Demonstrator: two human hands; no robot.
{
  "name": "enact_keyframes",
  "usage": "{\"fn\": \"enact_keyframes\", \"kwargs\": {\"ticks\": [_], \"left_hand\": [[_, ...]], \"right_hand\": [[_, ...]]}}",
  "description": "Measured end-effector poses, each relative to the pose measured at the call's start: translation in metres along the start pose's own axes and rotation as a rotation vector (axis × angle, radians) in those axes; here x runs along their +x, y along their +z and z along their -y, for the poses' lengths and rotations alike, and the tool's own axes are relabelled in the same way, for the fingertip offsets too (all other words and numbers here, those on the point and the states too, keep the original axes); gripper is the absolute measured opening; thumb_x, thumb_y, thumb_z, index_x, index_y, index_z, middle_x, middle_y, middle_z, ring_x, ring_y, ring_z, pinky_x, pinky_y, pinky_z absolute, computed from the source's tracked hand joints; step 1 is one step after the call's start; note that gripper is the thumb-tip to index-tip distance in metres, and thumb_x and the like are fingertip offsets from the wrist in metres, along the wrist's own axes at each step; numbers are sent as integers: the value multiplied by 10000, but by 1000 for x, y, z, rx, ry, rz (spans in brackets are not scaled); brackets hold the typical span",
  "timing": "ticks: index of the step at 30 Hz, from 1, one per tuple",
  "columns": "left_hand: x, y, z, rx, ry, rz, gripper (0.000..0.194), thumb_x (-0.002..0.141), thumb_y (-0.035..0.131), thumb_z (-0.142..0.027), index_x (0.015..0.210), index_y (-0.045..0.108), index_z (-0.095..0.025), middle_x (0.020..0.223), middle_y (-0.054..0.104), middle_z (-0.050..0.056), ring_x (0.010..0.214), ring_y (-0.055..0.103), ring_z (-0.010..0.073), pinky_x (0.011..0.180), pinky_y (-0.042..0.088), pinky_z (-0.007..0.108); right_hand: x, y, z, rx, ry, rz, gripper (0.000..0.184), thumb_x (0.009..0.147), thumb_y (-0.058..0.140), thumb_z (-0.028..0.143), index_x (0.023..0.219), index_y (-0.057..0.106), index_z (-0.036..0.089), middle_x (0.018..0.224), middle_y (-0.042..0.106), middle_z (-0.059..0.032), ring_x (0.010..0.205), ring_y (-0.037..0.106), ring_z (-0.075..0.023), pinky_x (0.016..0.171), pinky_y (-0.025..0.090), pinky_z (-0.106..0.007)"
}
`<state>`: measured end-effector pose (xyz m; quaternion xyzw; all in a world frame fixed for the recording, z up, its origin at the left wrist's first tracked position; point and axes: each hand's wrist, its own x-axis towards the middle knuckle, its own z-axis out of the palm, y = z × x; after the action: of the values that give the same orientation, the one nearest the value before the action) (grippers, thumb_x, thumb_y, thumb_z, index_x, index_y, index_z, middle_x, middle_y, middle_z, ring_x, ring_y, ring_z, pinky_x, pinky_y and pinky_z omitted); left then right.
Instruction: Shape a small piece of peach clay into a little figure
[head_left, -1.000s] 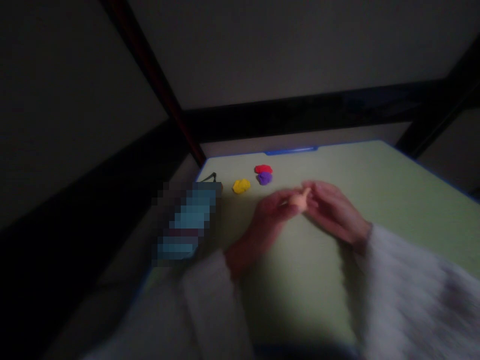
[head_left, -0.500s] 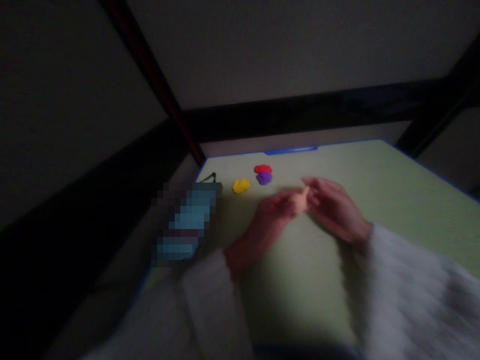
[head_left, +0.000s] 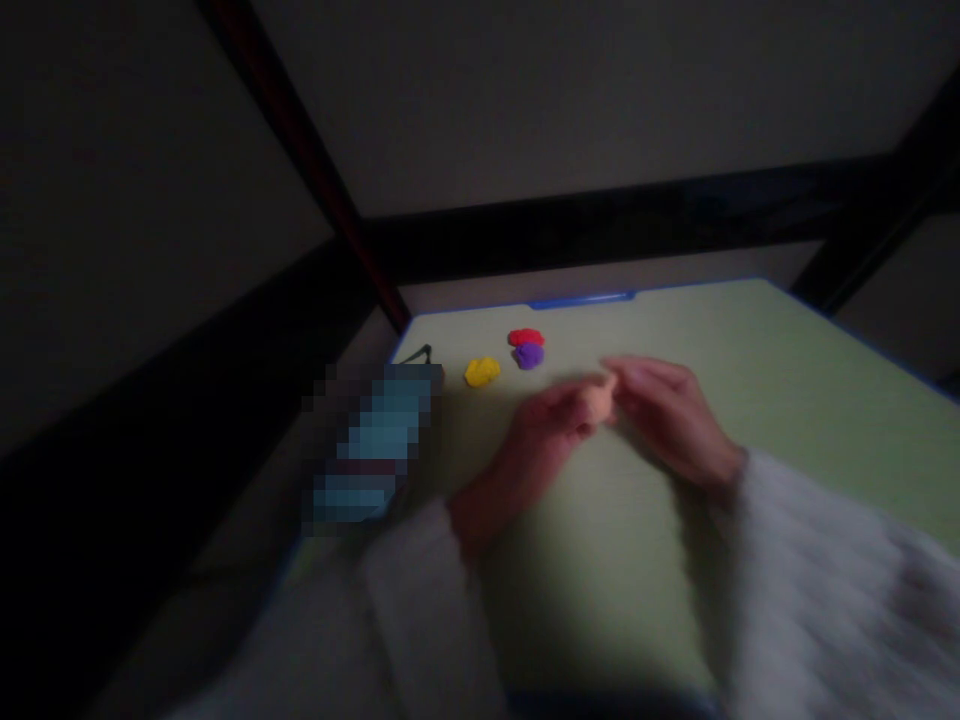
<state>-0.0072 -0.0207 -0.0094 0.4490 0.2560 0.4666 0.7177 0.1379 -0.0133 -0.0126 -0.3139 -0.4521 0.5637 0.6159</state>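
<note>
My left hand (head_left: pixel 541 432) is closed round a rounded lump of peach-coloured modelling clay (head_left: pixel 598 402), held over the middle of the table. A thin stub sticks up from the lump on its right side. The fingers of my right hand (head_left: pixel 667 412) are bent together at that stub and seem to pinch it; their tips are blurred. Beyond my hands lie a yellow clay lump (head_left: pixel 482 372), a purple clay lump (head_left: pixel 529 355) and a red clay lump (head_left: pixel 526 338). The purple one sits against the front of the red one.
The pale green table (head_left: pixel 600 560) has a blue edge with a blue handle-like strip (head_left: pixel 583 300) at the far side. A blurred-out bluish object (head_left: pixel 382 430) with a dark loop lies along the left edge. Dark walls stand behind and to the left.
My right hand's fingers have shifted slightly about the clay's stub and closed together more. My left hand stays nearly in place with the lump. The other clay lumps have not moved.
</note>
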Motion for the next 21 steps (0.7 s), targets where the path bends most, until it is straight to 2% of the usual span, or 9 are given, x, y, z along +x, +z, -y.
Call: {"fn": "enact_keyframes", "kwargs": {"ticks": [3,7,9,11,16,18,21], "left_hand": [[1,-1,1,19,12,-39,231,676,672,-352,808,648,-163,788,608,31,744,533,133,706,391,280],[2,-8,7,159,181,-76,284,659,708,-276,920,652,-180,958,661,50,874,580,164,776,429,286],[1,-12,8,240,248,-91,307,640,724,-226,932,641,-181,1015,660,58,940,587,180,795,445,284],[1,-14,9,314,284,-102,296,638,723,-204,919,635,-176,1020,656,64,939,594,178,785,460,274],[2,-17,8,382,338,-137,264,631,722,-176,878,631,-173,994,651,55,925,600,168,759,472,249],[2,-17,8,381,331,-142,265,625,724,-171,873,630,-172,985,653,53,915,601,165,747,475,246],[2,-15,8,376,310,-147,271,621,725,-158,875,632,-167,972,654,49,874,601,148,736,478,241]], "right_hand": [[2,-2,-2,53,4,17,181,709,694,353,795,745,202,627,602,10,537,454,-85,534,409,-227],[5,-3,-3,54,24,6,208,748,649,375,742,737,187,620,590,5,535,447,-84,556,422,-225],[6,-5,-2,2,33,-2,164,736,669,345,764,737,198,653,618,1,550,468,-87,567,431,-226],[7,-9,-1,-98,29,26,121,696,717,286,790,736,214,699,649,-1,595,514,-94,595,445,-231],[6,-17,5,-316,-37,216,196,642,767,216,834,734,243,819,648,1,687,573,-106,587,448,-223],[5,-17,6,-318,-79,225,178,654,759,223,828,736,249,814,643,-1,698,580,-111,579,449,-226],[4,-14,7,-340,-151,160,110,677,743,231,786,742,246,773,650,-6,700,583,-118,597,459,-239]]}}
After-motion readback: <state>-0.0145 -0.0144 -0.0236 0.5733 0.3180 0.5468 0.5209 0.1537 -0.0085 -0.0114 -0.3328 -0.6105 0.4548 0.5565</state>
